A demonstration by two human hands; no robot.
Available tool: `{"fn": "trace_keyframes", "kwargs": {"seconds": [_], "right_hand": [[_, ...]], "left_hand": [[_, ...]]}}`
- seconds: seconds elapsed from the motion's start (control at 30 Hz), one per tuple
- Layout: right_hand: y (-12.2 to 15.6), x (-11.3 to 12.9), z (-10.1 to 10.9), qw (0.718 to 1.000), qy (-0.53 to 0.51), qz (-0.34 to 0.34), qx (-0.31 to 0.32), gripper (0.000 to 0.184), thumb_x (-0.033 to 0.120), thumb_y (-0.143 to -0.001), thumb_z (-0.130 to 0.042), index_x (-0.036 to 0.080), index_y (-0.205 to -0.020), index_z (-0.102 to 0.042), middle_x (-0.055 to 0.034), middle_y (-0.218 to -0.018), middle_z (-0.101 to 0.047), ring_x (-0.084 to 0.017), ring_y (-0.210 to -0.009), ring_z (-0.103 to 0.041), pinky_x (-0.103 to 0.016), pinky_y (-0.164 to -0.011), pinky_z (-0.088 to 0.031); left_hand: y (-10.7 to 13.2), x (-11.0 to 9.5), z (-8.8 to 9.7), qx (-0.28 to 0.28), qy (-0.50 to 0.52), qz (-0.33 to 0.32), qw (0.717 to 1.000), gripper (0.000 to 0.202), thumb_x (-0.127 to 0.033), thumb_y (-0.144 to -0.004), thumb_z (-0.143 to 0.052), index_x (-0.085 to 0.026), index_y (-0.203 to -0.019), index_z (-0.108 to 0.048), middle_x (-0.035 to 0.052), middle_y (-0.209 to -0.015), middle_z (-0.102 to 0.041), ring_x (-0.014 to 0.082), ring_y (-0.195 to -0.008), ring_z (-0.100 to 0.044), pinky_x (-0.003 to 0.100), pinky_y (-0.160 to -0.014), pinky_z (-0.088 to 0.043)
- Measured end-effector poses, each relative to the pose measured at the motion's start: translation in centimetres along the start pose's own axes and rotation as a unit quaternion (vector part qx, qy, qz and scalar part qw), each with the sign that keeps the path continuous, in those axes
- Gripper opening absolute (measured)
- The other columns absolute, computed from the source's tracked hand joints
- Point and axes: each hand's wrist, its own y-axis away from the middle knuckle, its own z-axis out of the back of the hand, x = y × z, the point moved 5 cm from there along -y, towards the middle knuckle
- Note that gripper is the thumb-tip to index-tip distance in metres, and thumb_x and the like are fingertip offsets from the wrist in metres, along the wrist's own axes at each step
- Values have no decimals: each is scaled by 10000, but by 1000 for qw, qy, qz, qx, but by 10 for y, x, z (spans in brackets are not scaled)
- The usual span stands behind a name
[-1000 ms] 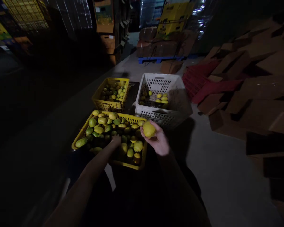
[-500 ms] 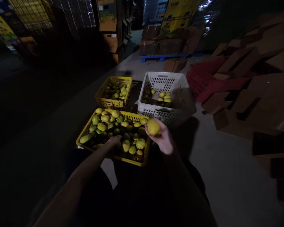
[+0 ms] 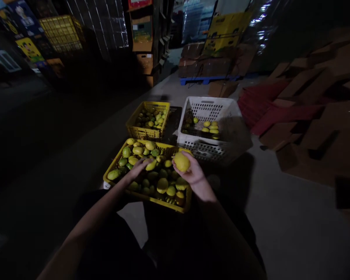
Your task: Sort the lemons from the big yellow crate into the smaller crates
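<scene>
My right hand (image 3: 194,173) is closed round a large yellow lemon (image 3: 181,161), held above the right side of the near yellow crate (image 3: 166,203). Over the crate's middle, my left hand (image 3: 139,169) has its fingers curled on another yellow lemon (image 3: 151,165). Green and yellow lemons fill the crate beneath both hands, among them a greenish lemon (image 3: 114,174) in the left corner and a yellow one (image 3: 162,185) towards the front. The underside of my left hand is in shadow.
Behind stands a smaller yellow crate (image 3: 146,134) of mostly greenish lemons. To its right, a white crate (image 3: 202,149) holds several yellow lemons. Cardboard boxes (image 3: 306,155) and a red crate (image 3: 258,107) pile up on the right; a blue pallet (image 3: 204,80) stands farther back.
My left hand has come up from among the fruit with a lemon at its fingers. My right hand, still holding its lemon, has moved slightly inward over the crate. The camera view has shifted.
</scene>
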Motion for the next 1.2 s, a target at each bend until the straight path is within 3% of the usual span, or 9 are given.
{"fn": "trace_keyframes", "kwargs": {"seconds": [0.1, 0.17, 0.3, 0.43, 0.63, 0.87, 1.2], "right_hand": [[6, -10, -15, 998, 42, -33, 16, 103, 282, -859, -601, 192, -819, -627, -45, -668, -715, -157, -534, -658, -217, -443, -524], [8, -15, -25, 996, 79, -27, 44, 118, 304, -837, -607, 194, -854, -645, -39, -684, -722, -158, -518, -657, -215, -423, -496], [11, -23, -43, 982, 130, 22, 136, 243, 322, -701, -703, 209, -914, -669, -12, -719, -721, -182, -549, -675, -233, -406, -468], [14, -30, -53, 971, 146, 44, 183, 248, 345, -645, -727, 234, -864, -689, 15, -726, -710, -176, -560, -660, -236, -385, -450], [15, -36, -58, 969, 148, 16, 198, 186, 362, -657, -704, 232, -786, -671, -23, -682, -699, -173, -487, -614, -266, -362, -455], [18, -38, -60, 960, 162, 7, 228, 216, 392, -657, -705, 224, -789, -673, -42, -713, -723, -186, -498, -635, -265, -352, -458], [15, -38, -56, 975, 117, -2, 186, 221, 355, -655, -725, 212, -807, -653, -43, -738, -730, -195, -537, -653, -268, -366, -481]], "left_hand": [[17, -23, 4, 48, 246, 53, 967, 509, -618, -889, -459, -137, -884, -626, 61, -682, -639, 128, -527, -545, 233, -517, -462], [28, -34, 4, 66, 305, 64, 948, 472, -543, -928, -413, -126, -900, -631, 51, -634, -619, 116, -440, -504, 234, -456, -455], [44, -45, 0, 86, 301, 75, 947, 382, -399, -953, -411, -98, -1002, -642, 75, -689, -661, 186, -555, -658, 301, -579, -573], [51, -49, -4, 103, 300, 68, 946, 390, -434, -935, -475, -99, -1042, -642, 94, -777, -693, 203, -619, -694, 332, -655, -605], [53, -52, -2, 105, 298, 62, 947, 380, -428, -897, -512, -98, -1022, -653, 108, -802, -696, 185, -611, -682, 281, -566, -579], [54, -55, -4, 115, 256, 19, 960, 320, -438, -738, -661, -124, -796, -657, 87, -744, -685, 150, -568, -629, 251, -539, -528], [37, -46, 2, 47, 282, 35, 958, 228, -327, -789, -573, -117, -811, -660, 66, -660, -654, 135, -516, -593, 236, -487, -473]]}}
